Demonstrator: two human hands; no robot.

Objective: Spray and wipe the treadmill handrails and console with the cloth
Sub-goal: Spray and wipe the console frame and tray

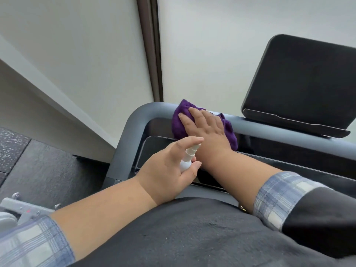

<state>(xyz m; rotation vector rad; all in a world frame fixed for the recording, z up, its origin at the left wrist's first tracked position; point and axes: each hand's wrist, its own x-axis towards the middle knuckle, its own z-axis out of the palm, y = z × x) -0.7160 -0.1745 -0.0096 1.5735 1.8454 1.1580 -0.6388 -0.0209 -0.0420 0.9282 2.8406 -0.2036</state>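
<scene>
A purple cloth (pixel 180 122) lies over the grey front handrail (pixel 269 124) of the treadmill, near its left corner. My right hand (pixel 204 126) presses flat on the cloth with straight fingers. My left hand (pixel 169 166) grips a small white spray bottle (pixel 187 158), with the index finger on top of the nozzle, just in front of my right wrist. The black console panel (pixel 154 147) lies under both hands. The dark screen (pixel 300 79) stands up at the right.
A white wall with a dark vertical frame (pixel 150 49) is behind the treadmill. Dark speckled rubber floor (pixel 38 166) lies to the left. Grey metal equipment (pixel 21 207) sits at the lower left edge.
</scene>
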